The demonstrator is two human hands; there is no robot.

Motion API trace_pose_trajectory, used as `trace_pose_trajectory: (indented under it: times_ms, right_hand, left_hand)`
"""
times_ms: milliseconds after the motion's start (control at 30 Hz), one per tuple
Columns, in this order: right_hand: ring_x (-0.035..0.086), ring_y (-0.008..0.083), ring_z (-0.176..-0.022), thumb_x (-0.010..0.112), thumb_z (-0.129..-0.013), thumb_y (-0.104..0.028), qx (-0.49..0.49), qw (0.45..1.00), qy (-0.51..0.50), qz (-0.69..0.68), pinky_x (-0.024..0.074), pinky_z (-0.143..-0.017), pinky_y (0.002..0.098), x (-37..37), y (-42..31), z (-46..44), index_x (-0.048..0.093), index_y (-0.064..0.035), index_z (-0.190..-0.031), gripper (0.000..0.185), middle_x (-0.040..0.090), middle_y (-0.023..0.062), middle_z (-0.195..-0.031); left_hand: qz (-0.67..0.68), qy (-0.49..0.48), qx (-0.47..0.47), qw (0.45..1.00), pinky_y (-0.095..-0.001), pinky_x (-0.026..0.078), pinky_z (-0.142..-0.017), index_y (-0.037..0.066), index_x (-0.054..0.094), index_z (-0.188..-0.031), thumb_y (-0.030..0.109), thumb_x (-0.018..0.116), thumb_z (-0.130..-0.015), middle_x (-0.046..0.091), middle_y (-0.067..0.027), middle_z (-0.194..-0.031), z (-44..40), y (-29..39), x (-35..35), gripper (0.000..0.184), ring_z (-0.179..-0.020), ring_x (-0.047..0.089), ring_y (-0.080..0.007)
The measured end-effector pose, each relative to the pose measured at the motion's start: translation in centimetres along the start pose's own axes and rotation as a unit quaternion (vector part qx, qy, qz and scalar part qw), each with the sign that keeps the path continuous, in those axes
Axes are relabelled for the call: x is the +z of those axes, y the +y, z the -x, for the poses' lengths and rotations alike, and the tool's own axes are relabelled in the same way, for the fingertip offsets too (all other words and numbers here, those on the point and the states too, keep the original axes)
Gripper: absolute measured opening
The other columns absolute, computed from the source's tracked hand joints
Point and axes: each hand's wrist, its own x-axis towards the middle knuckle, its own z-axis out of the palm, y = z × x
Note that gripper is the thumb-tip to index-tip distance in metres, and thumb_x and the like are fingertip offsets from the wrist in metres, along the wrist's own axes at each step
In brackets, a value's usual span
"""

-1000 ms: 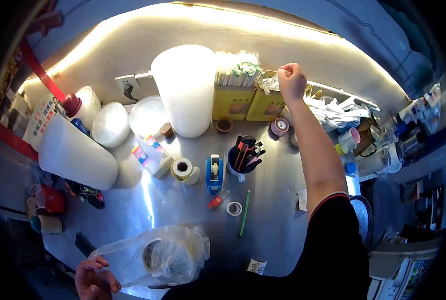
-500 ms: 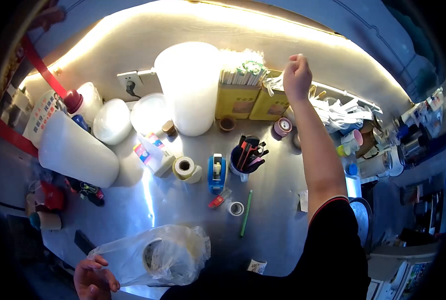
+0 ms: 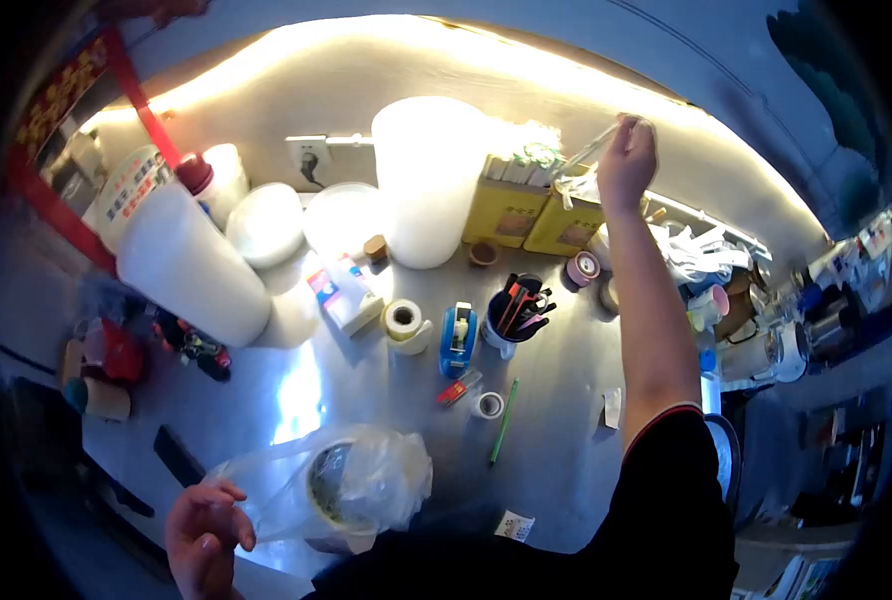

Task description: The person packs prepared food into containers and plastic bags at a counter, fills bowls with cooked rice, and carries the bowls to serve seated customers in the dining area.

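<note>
At the lower left, my left hand [image 3: 206, 535] has its fingers curled at the edge of a clear plastic bag [image 3: 266, 480]. Inside the bag stands a round container [image 3: 328, 475], its contents blurred by the film; something greenish shows through. My right arm reaches to the back of the counter, where my right hand [image 3: 628, 165] is closed on a thin pale stick [image 3: 588, 150]. The stick slants down left toward the second of two yellow boxes [image 3: 564, 230], which has white wrapped pieces sticking out of its top.
On the metal counter [image 3: 386, 390] stand a blue tape dispenser [image 3: 458, 340], a cup of pens [image 3: 501, 340], a label roll [image 3: 406, 325] and a green pencil [image 3: 504, 425]. Tall stacks of white lids or bowls [image 3: 431, 180] rise at the back. A phone-like dark bar [image 3: 178, 455] lies left.
The view has shifted, so things on the counter appear further right. A thin pale stick now shows in my right hand above the yellow box. My left hand stays at the bag.
</note>
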Motion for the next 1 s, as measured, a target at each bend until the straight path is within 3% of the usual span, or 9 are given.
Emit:
trace_pose_trajectory:
  times_ms: [200, 233, 400, 500, 600, 667, 733, 833, 1000]
  right_hand:
    - [0.054, 0.0121, -0.072, 0.048, -0.092, -0.021, 0.022, 0.928, -0.091, -0.362, 0.0435, -0.067, 0.0235, -7.6, -15.7, -3.8, 0.052, -0.0044, -0.090, 0.018, 0.054, 0.0040, -0.073]
    - [0.054, 0.0140, -0.074, 0.047, -0.092, -0.020, 0.108, 0.889, -0.110, -0.431, 0.0463, -0.071, 0.0273, -9.8, -21.4, -2.4, 0.053, -0.0037, -0.089, 0.018, 0.053, 0.0049, -0.075]
    - [0.047, 0.0120, -0.066, 0.053, -0.089, -0.018, 0.083, 0.602, -0.417, -0.676, 0.0463, -0.056, 0.0253, -17.4, -31.6, 3.7, 0.053, -0.0066, -0.101, 0.017, 0.047, 0.0044, -0.074]
    - [0.056, 0.0185, -0.068, 0.047, -0.091, -0.019, -0.015, 0.661, -0.381, -0.646, 0.0504, -0.059, 0.0298, -17.1, -34.7, 8.3, 0.047, -0.0100, -0.108, 0.019, 0.055, 0.0105, -0.085]
    - [0.059, 0.0222, -0.070, 0.037, -0.094, -0.030, 0.049, 0.671, -0.237, -0.701, 0.0526, -0.066, 0.0335, -17.3, -36.6, 10.5, 0.045, -0.0093, -0.108, 0.026, 0.059, 0.0134, -0.089]
    - [0.058, 0.0206, -0.071, 0.032, -0.095, -0.028, -0.086, 0.909, -0.130, -0.387, 0.0494, -0.067, 0.0347, -20.5, -35.9, 8.6, 0.049, -0.0092, -0.095, 0.025, 0.056, 0.0117, -0.079]
    - [0.052, 0.0178, -0.064, 0.033, -0.093, -0.023, -0.097, 0.908, -0.130, -0.386, 0.0458, -0.066, 0.0323, -24.5, -36.0, 7.1, 0.051, -0.0084, -0.089, 0.024, 0.054, 0.0093, -0.073]
    - [0.041, 0.0149, -0.056, 0.040, -0.090, -0.025, -0.003, 0.736, -0.144, -0.662, 0.0400, -0.063, 0.0251, -26.9, -40.6, 8.8, 0.053, -0.0061, -0.090, 0.023, 0.052, 0.0061, -0.070]
    - [0.055, 0.0131, -0.074, 0.048, -0.090, -0.009, 0.043, 0.840, -0.328, -0.431, 0.0449, -0.067, 0.0263, -20.2, -41.3, 18.1, 0.051, -0.0013, -0.096, 0.010, 0.057, 0.0065, -0.083]
  left_hand:
    - [0.052, -0.070, -0.062, 0.994, -0.0252, 0.051, -0.066, -0.002, 0.054, -0.110, 0.030, 0.066, -0.078, 0.053, -0.0175, -0.113, 0.9, -0.5, -1.9, 0.046, -0.075, 0.061, -0.0156]
    - [0.052, -0.084, -0.049, 0.994, -0.0254, 0.051, -0.067, -0.001, 0.053, -0.111, 0.030, 0.064, -0.079, 0.053, -0.0171, -0.114, 1.1, -0.8, -2.3, 0.045, -0.075, 0.061, -0.0153]
    - [0.069, -0.099, 0.010, 0.993, -0.0257, 0.050, -0.072, 0.001, 0.051, -0.115, 0.019, 0.060, -0.082, 0.053, -0.0137, -0.113, 2.2, -1.1, -3.0, 0.039, -0.078, 0.059, -0.0142]
    - [0.057, -0.093, 0.011, 0.994, -0.0269, 0.050, -0.073, 0.001, 0.050, -0.115, 0.017, 0.059, -0.082, 0.052, -0.0132, -0.114, 2.7, -0.9, -3.0, 0.038, -0.079, 0.060, -0.0146]
    - [0.053, -0.067, -0.009, 0.996, -0.0260, 0.049, -0.071, -0.002, 0.048, -0.118, 0.015, 0.061, -0.078, 0.049, -0.0163, -0.119, 3.2, -0.8, -2.5, 0.045, -0.078, 0.060, -0.0147]
    - [0.024, -0.063, -0.005, 0.998, -0.0263, 0.048, -0.074, -0.001, 0.048, -0.118, 0.011, 0.056, -0.079, 0.048, -0.0144, -0.116, 3.4, -0.8, -2.9, 0.041, -0.079, 0.058, -0.0142]
    - [0.040, -0.051, -0.010, 0.998, -0.0260, 0.047, -0.074, -0.001, 0.048, -0.118, 0.012, 0.055, -0.080, 0.048, -0.0139, -0.114, 3.3, -0.9, -3.2, 0.040, -0.079, 0.058, -0.0140]
    - [0.052, -0.030, -0.023, 0.998, -0.0251, 0.047, -0.072, 0.000, 0.048, -0.118, 0.015, 0.052, -0.083, 0.050, -0.0118, -0.110, 3.3, -0.6, -3.1, 0.038, -0.078, 0.057, -0.0139]
    - [0.113, -0.025, -0.029, 0.993, -0.0245, 0.044, -0.071, 0.002, 0.047, -0.116, 0.022, 0.050, -0.086, 0.052, -0.0085, -0.111, 2.3, -1.4, -3.5, 0.036, -0.079, 0.057, -0.0132]
